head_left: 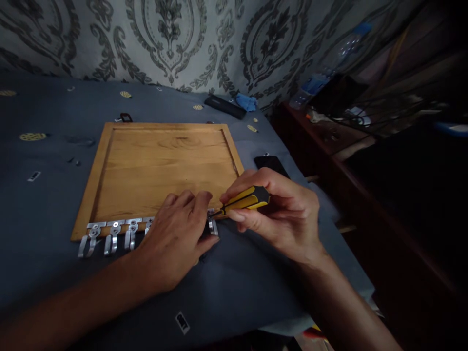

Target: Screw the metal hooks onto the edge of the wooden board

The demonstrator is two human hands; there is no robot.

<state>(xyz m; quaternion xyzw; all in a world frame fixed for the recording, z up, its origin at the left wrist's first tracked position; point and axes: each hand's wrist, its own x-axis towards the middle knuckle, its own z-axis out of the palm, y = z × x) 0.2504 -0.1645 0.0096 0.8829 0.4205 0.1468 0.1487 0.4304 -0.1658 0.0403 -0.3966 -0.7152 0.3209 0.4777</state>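
Note:
A framed wooden board (164, 165) lies on a blue cloth, with a row of silver metal hooks (115, 236) along its near edge. Between the thumb and fingers of my right hand (288, 214) is a yellow and black screwdriver (246, 199). Its tip points left at the rightmost hook (212, 226); the exact contact point is too small to tell. My left hand (179, 229) rests over the near edge, fingers on the board and thumb beside that hook, pinching the hook area. It hides the hooks in the middle of the row.
Behind the board lie a black case (225, 107) and a crumpled blue cloth (246, 102). A dark phone-like object (272, 165) sits right of the board. Small dark bits (78, 163) lie at left. A plastic bottle (329, 68) stands on a brown wooden ledge (314, 126) at right.

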